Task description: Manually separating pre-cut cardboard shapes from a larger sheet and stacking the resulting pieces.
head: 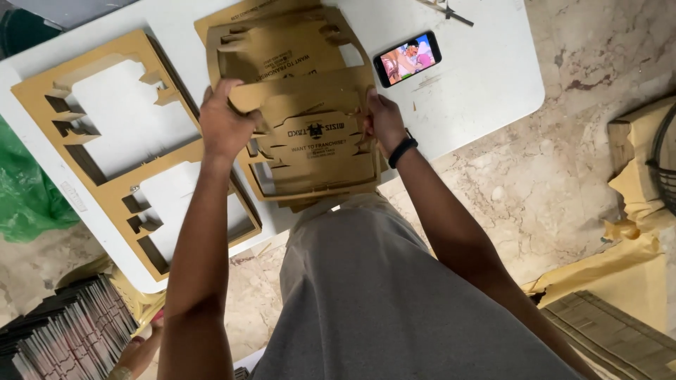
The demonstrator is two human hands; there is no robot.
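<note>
At the worktop's (pixel 486 77) near edge, the left hand (pixel 224 125) and right hand (pixel 384 119) gripped the die-cut cardboard blank's (pixel 313 141) sides; pulling evenly would have freed it cleanly.

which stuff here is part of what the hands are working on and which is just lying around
In hand:
- die-cut cardboard sheet, gripped by left hand and right hand
- stack of printed sheets beneath it
- emptied cardboard frames on the white table

Lying about:
- phone with lit screen
- green plastic bag
- flat stacked pieces on the floor
</note>
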